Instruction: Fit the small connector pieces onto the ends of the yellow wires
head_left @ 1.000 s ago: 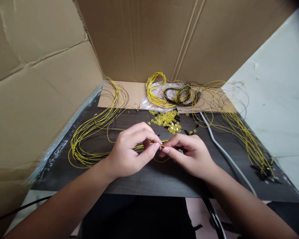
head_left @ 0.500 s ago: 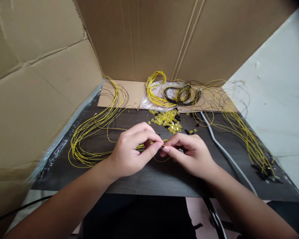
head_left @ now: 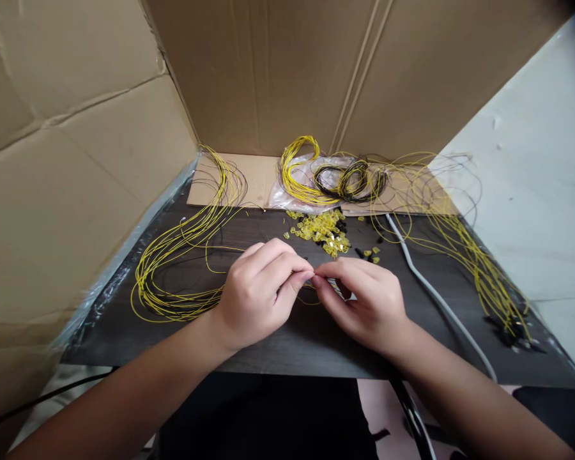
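Observation:
My left hand is closed in a pinch, thumb against forefinger, above the middle of the dark table. Its tips meet those of my right hand, which is pinched too. A thin wire shows between the fingertips in the earlier view; now the fingers cover whatever lies there. From behind my left hand a looped bundle of yellow and black wires spreads out to the left. Just beyond the hands lies a pile of small clear-yellow plastic pieces, with black bits among them.
Coiled yellow wires and black coils lie on a plastic bag at the back. On the right, more yellow wires end in black tips. A grey cable crosses the dark table. Cardboard walls stand behind and left.
The fingertips have come closer together, covering the wire seen between them before. My right hand's fingers have straightened slightly. The things on the table stay put.

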`<state>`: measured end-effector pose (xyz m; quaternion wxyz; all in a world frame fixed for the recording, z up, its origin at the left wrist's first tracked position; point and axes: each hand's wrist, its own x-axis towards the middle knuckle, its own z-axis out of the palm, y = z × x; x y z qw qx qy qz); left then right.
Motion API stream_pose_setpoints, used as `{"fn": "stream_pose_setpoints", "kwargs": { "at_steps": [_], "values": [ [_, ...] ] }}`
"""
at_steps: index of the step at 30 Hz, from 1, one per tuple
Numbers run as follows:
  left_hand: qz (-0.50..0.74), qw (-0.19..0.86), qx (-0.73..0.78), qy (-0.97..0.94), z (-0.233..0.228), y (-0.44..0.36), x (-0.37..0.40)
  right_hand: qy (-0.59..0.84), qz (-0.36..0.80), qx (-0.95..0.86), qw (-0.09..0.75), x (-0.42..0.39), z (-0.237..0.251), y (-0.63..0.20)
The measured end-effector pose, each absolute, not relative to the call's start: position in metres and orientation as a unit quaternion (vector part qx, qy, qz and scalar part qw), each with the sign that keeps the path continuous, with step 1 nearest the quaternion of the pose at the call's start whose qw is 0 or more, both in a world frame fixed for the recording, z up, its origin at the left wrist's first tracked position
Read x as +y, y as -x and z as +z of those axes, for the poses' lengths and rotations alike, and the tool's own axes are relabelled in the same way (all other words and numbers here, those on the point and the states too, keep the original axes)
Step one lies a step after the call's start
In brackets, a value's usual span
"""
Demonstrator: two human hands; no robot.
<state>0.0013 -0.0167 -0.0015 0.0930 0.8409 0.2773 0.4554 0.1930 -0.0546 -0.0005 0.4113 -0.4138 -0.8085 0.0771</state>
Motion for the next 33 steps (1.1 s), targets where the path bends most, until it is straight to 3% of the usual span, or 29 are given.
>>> {"fn": "stream_pose_setpoints", "kwargs": {
  "at_steps": [9,18,33],
  "values": [
    [0.437,0.177,0.245,-0.847,0.005,0.002,-0.012,0.426,0.188,-0.765,0.445,-0.053,0.008,-0.194],
    [0.429,0.161,0.220,-0.861,0.005,0.003,-0.006,0.433,0.315,-0.729,0.427,-0.053,0.008,-0.197],
    [0.416,0.076,0.203,-0.883,0.001,0.007,0.000,0.403,0.168,-0.823,0.363,-0.048,0.009,-0.206]
  ]
}}
